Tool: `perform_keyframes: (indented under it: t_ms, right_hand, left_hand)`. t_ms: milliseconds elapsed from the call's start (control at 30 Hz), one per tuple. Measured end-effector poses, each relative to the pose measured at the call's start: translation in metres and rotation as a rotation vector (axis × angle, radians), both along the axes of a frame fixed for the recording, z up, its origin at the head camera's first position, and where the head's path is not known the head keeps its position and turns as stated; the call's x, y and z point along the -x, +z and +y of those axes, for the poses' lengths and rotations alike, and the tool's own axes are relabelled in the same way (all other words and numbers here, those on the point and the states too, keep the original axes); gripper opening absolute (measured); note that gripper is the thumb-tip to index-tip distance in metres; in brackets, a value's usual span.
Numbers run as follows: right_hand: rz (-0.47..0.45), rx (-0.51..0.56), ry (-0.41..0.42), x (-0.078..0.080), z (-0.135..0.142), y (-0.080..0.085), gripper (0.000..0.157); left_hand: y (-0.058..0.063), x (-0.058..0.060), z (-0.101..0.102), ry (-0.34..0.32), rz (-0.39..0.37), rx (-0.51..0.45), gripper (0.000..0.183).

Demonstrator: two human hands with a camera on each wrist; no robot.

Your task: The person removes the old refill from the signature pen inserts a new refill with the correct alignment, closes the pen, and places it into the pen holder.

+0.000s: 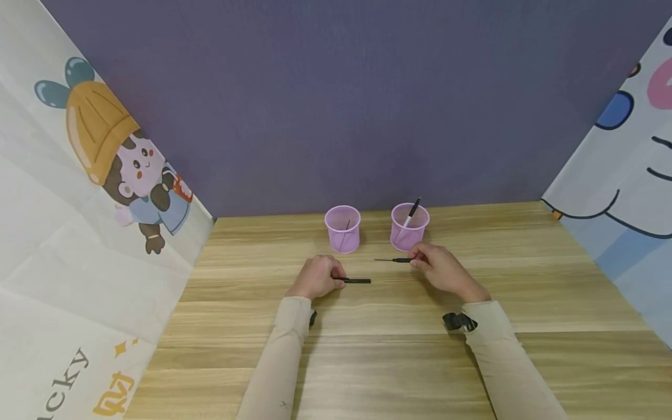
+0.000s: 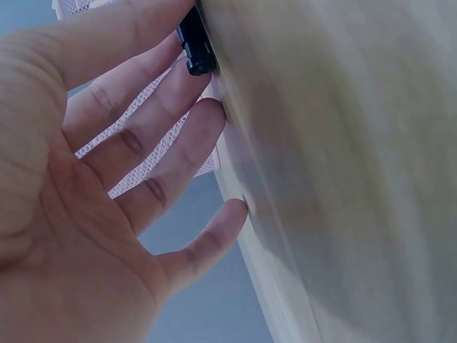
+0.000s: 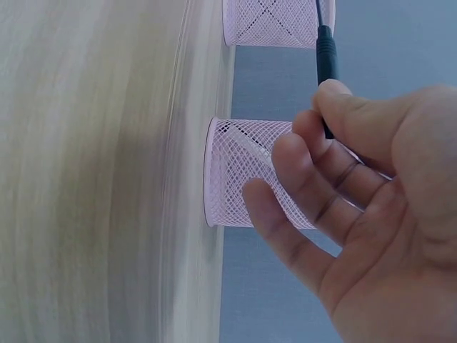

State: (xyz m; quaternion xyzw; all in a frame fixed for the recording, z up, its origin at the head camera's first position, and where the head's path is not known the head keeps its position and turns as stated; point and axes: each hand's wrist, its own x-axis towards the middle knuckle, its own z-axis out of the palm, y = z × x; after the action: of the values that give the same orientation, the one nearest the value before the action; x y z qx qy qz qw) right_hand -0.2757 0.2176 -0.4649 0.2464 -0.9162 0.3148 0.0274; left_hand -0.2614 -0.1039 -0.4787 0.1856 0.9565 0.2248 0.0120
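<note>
Head view: at your far left a pale panel (image 1: 42, 204) stands beside the table (image 1: 367, 361), printed with a cartoon figure (image 1: 139, 160) in an orange cap, and a dark wall (image 1: 336, 105) rises behind. Your left sleeve (image 1: 277, 359) runs up to your left hand (image 1: 317, 275), which pinches a slim black rod (image 1: 359, 281) that points right. In the left wrist view your free fingers (image 2: 178, 150) are spread, the little one farthest apart; whether they touch the wood, you cannot tell. Just beyond that hand stands the left pink mesh cup (image 1: 333, 238), upright, with a thin dark stick (image 1: 347, 226) leaning inside it. Right of this cup and a little nearer to you, the black piece with a thin shaft (image 1: 402, 260) has its shaft pointing left. The right pink mesh cup (image 1: 406, 241), upright too, stands just behind it and holds a black-and-white pen (image 1: 413, 211) tilted to the right. Your right hand (image 1: 442, 270) pinches the black piece's thick end between thumb and forefinger, and the right wrist view shows your other fingers loosely bent and fanned apart. A black device (image 1: 458, 322) sits at your right cuff, above your right sleeve (image 1: 511, 361), and at the far right a second panel (image 1: 635, 175) carries blue and pink cartoon shapes
</note>
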Motion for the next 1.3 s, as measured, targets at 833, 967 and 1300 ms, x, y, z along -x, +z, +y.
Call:
perform_keyframes:
  t_ms: [833, 967, 1300]
  right_hand:
    - [-0.010, 0.004, 0.012, -0.002, -0.005, -0.001, 0.005]
    - [0.004, 0.009, 0.023, -0.002, -0.006, -0.002, 0.008]
    - [0.011, 0.009, 0.029, -0.003, -0.010, -0.003, 0.005]
  left_hand:
    - [0.008, 0.001, 0.007, 0.028, 0.044, -0.176, 0.023]
    - [0.009, 0.001, 0.010, 0.026, 0.080, -0.190, 0.025]
    - [0.007, 0.001, 0.015, 0.007, 0.175, -0.235, 0.019]
